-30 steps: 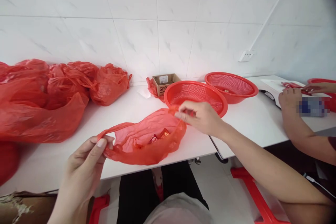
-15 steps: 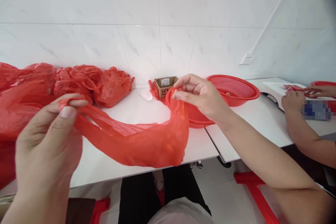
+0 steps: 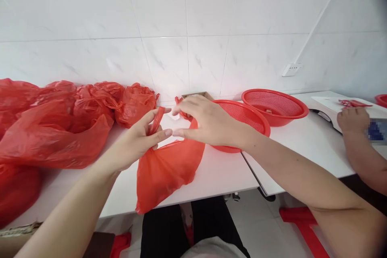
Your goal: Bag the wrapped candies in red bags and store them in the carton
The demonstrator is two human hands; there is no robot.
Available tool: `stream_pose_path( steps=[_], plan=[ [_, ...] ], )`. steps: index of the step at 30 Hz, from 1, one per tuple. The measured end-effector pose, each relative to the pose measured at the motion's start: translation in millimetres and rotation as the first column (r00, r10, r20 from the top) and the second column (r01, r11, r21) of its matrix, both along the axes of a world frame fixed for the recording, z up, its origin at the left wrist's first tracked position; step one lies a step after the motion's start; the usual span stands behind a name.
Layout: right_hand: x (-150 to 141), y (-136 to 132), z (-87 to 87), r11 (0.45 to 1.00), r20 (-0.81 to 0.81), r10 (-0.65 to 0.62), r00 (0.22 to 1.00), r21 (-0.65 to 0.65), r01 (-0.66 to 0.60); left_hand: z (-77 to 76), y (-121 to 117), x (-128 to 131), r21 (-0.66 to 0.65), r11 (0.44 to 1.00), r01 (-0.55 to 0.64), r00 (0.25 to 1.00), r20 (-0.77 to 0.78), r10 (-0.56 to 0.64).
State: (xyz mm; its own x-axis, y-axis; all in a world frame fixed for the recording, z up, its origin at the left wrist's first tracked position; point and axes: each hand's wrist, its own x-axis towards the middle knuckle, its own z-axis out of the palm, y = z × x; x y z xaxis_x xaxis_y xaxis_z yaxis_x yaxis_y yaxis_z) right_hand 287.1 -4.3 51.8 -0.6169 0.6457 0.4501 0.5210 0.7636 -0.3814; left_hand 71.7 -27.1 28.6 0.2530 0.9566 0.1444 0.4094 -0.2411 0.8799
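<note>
A red plastic bag (image 3: 169, 173) hangs between my two hands above the front of the white table. My left hand (image 3: 140, 139) is closed on one handle, a twisted strip that sticks up between the thumb and fingers. The bag's other upper corner rises into my right hand (image 3: 208, 123). The right thumb and index finger are apart at the tips, pointing toward the left thumb; the other fingers, which seem to hold the corner, are hidden. The lower corner of the bag dangles at the table's front edge.
Filled red bags (image 3: 60, 129) are piled on the left. Two red mesh baskets (image 3: 275, 107) stand at the right, near a small cardboard box (image 3: 205, 95) partly behind my right hand. A co-worker's hand (image 3: 353, 120) rests by a white device (image 3: 328, 109) at far right.
My hands have come close together; the left moved right and away from me. The bag, earlier stretched out sideways, now hangs down between them. The co-worker's second hand is out of view.
</note>
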Motion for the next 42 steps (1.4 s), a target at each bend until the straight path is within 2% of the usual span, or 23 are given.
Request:
stream_pose_path(
  steps=[2, 4, 7, 11, 14, 17, 19, 21, 23, 24, 26, 28, 30, 32, 34, 35, 37, 39, 42],
  plan=[
    [20, 7, -11.0, 0.988, 0.194, -0.146, 0.970, -0.021, 0.153, -2.8, 0, -10, -0.056, 0.998, -0.028, 1.000, -0.014, 0.027],
    [37, 14, -18.3, 0.962, 0.309, -0.235, 0.922, -0.064, 0.267, -5.1, -1, -18, -0.084, 0.996, -0.022, 1.000, -0.022, 0.020],
    [48, 22, -19.7, 0.947, 0.306, -0.256, 0.917, -0.108, 0.301, -8.0, 1, -22, -0.098, 0.995, -0.017, 1.000, -0.008, 0.016],
    [37, 25, -9.0, 0.967, 0.150, -0.087, 0.985, -0.224, 0.119, -12.3, 4, -20, -0.126, 0.992, -0.010, 1.000, 0.020, 0.013],
    [19, 21, 0.7, 0.989, 0.006, 0.055, 0.998, -0.139, -0.054, -14.7, 7, -18, -0.170, 0.984, 0.045, 0.999, -0.004, -0.047],
    [-4, 14, 6.4, 0.942, -0.031, 0.318, 0.948, -0.103, -0.320, -16.5, 12, -11, -0.221, 0.964, 0.149, 0.987, -0.025, -0.158],
    [-16, 12, 6.3, 0.917, -0.027, 0.388, 0.921, -0.085, -0.389, -17.8, 15, -4, -0.208, 0.958, 0.196, 0.978, -0.025, -0.206],
    [-21, 15, 3.0, 0.953, -0.009, 0.302, 0.953, -0.017, -0.302, -18.7, 16, 0, -0.194, 0.964, 0.180, 0.979, -0.055, -0.194],
    [-16, 23, -2.8, 0.995, 0.032, 0.086, 0.996, 0.039, -0.087, -19.0, 15, 1, -0.207, 0.969, 0.133, 0.985, -0.078, -0.152],
    [-11, 28, -6.1, 0.999, 0.075, -0.038, 0.996, 0.028, 0.035, -19.1, 15, -1, -0.217, 0.969, 0.117, 0.988, -0.073, -0.136],
    [1, 38, -11.8, 0.975, 0.206, -0.193, 0.959, -0.069, 0.211, -19.5, 13, -5, -0.224, 0.968, 0.114, 0.991, -0.037, -0.125],
    [11, 42, -13.5, 0.952, 0.264, -0.194, 0.945, -0.183, 0.247, -20.3, 13, -9, -0.224, 0.968, 0.115, 0.992, -0.016, -0.122],
    [13, 39, -9.2, 0.964, 0.178, -0.096, 0.979, -0.229, 0.136, -20.9, 15, -10, -0.230, 0.966, 0.121, 0.992, -0.013, -0.127],
    [6, 31, 0.2, 0.972, 0.055, 0.100, 0.993, -0.219, -0.086, -20.2, 17, -7, -0.231, 0.961, 0.150, 0.987, -0.023, -0.160],
    [-7, 23, 10.6, 0.922, -0.007, 0.327, 0.945, -0.216, -0.320, -16.9, 17, 0, -0.206, 0.961, 0.186, 0.977, -0.065, -0.203],
    [-15, 21, 14.8, 0.890, -0.022, 0.404, 0.915, -0.221, -0.398, -14.4, 16, 3, -0.186, 0.961, 0.206, 0.970, -0.094, -0.226],
    [-28, 22, 19.0, 0.863, -0.051, 0.448, 0.893, -0.236, -0.446, -9.2, 14, 9, -0.174, 0.956, 0.235, 0.955, -0.143, -0.260],
    [-35, 29, 17.0, 0.861, -0.117, 0.427, 0.897, -0.250, -0.443, -6.0, 11, 12, -0.229, 0.948, 0.222, 0.954, -0.148, -0.260],
    [-30, 40, 4.7, 0.865, -0.241, 0.366, 0.899, -0.269, -0.424, -8.4, 12, 9, -0.353, 0.926, 0.129, 0.984, -0.072, -0.165]
  ],
)
